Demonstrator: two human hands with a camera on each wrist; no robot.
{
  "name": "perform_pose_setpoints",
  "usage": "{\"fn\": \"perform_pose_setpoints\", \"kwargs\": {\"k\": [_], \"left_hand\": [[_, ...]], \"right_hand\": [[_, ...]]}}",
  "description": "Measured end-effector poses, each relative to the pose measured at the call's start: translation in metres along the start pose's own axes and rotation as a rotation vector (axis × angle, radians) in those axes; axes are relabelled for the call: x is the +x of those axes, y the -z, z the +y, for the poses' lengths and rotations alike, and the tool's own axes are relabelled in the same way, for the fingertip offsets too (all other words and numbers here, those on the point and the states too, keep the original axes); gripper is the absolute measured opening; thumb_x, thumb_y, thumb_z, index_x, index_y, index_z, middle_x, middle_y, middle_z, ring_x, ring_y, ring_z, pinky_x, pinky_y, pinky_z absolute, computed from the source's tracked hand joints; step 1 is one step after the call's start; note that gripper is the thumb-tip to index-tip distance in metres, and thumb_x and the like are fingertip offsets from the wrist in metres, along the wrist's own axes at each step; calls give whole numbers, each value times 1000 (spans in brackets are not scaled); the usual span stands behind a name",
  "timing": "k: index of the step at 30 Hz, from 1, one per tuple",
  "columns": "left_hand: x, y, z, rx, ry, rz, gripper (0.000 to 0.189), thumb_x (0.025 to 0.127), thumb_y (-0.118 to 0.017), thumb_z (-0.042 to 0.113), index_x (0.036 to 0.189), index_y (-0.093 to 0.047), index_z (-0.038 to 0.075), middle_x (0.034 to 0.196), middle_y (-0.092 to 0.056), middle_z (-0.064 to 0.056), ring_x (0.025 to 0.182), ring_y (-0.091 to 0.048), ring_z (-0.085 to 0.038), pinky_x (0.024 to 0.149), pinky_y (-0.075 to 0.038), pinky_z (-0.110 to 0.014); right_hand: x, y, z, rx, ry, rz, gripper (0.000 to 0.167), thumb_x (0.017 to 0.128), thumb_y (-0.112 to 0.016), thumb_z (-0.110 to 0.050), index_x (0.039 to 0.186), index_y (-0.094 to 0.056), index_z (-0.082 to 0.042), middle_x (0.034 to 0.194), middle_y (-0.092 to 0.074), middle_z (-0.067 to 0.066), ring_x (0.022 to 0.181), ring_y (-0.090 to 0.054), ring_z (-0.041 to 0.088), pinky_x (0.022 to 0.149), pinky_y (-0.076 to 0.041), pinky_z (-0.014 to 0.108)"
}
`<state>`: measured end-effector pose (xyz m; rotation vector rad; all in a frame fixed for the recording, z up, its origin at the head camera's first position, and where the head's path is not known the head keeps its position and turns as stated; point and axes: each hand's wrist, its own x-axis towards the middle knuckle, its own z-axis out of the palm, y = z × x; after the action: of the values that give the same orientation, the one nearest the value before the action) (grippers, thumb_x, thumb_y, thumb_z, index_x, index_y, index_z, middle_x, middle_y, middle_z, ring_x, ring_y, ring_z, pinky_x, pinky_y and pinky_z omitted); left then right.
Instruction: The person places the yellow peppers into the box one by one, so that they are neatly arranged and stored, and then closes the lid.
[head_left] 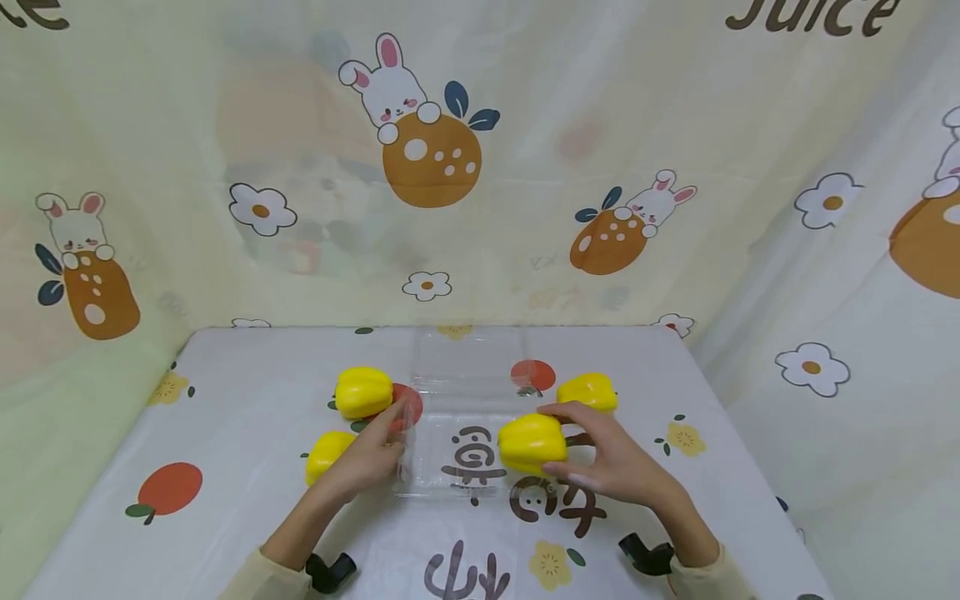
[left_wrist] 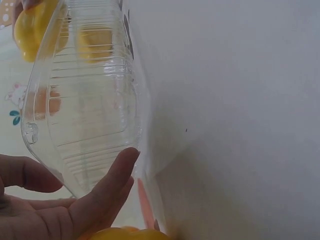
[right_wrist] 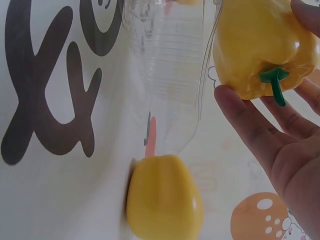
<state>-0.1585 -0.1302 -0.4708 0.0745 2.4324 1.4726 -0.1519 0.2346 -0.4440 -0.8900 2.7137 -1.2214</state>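
My right hand [head_left: 611, 458] grips a yellow bell pepper [head_left: 531, 443] between thumb and fingers, above the right edge of a clear plastic container [head_left: 442, 475]. In the right wrist view the pepper's green stem [right_wrist: 274, 77] points back toward the palm. The container stands with its hinged lid [head_left: 468, 358] laid back behind it. At the container's left wall, my left hand [head_left: 371, 458] touches with its extended fingers [left_wrist: 112, 182], the thumb close to the rim. Two more yellow peppers, one farther back [head_left: 363, 392] and one nearer [head_left: 327, 455], lie beside the left hand.
Another yellow pepper [head_left: 588, 391] lies behind my right hand, to the right of the container. A white cloth [head_left: 247, 500] printed with fruit, flowers and dark lettering covers the table. Patterned curtains [head_left: 315, 275] hang at the back and both sides.
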Motion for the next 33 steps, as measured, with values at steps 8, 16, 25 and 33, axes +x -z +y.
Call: {"fn": "perform_pose_setpoints", "kwargs": {"k": [8, 16, 25, 33], "left_hand": [[-2, 2, 0, 22, 9, -4, 71, 102, -53, -3, 167, -28, 6, 173, -34, -18, 134, -49, -35, 119, -46, -60], [1, 2, 0, 4, 15, -9, 73, 100, -53, -3, 168, -28, 8, 171, -37, -19, 130, -51, -34, 91, -59, -32], [-1, -1, 0, 4, 15, -1, 74, 99, -53, -5, 168, -28, 8, 172, -35, -20, 131, -50, -35, 93, -58, -32], [-1, -1, 2, 3, 7, -4, 72, 101, -52, -5, 168, -27, 6, 173, -32, -19, 140, -47, -38, 120, -44, -61]], "right_hand": [[3, -4, -1, 16, -13, -22, 68, 87, -88, -38, 146, -57, -24, 145, -65, -2, 122, -65, 18, 94, -65, 42], [5, -7, 0, -6, -17, -29, 71, 87, -87, -39, 147, -58, -18, 145, -65, -3, 124, -67, 20, 96, -63, 31], [4, -9, 0, 1, -11, -29, 68, 88, -87, -39, 147, -57, -21, 145, -65, -3, 123, -68, 21, 96, -64, 35], [7, -12, -1, -3, -8, -33, 69, 88, -87, -42, 147, -57, -22, 145, -65, -6, 124, -67, 17, 102, -62, 36]]}}
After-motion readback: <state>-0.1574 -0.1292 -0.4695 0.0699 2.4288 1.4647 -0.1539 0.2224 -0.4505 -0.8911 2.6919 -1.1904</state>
